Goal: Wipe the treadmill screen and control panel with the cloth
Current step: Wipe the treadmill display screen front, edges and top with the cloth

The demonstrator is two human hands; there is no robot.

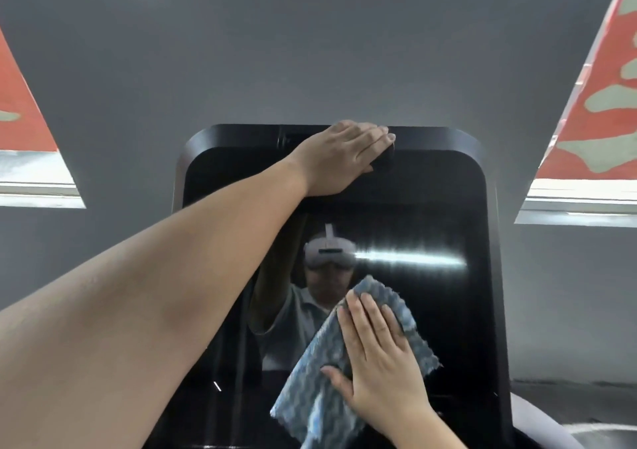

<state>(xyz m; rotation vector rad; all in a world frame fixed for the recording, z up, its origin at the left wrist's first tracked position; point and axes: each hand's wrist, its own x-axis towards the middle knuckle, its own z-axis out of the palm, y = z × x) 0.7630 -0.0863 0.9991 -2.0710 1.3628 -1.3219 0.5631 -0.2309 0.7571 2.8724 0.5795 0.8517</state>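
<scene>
One glossy black treadmill screen (431, 310), upright in a rounded black frame (482, 159), mirroring a light streak and a person in a headset. One blue-grey waffle-textured cloth (310, 390) spread against lower middle of glass, pinned flat under right hand (375, 355) with fingers extended together. Left hand (341, 159) draped palm-down over frame's top edge, fingers loosely curled, before one grey wall (310, 52).

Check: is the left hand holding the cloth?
No. The left hand rests on the screen's top edge; the right hand presses the cloth.
</scene>
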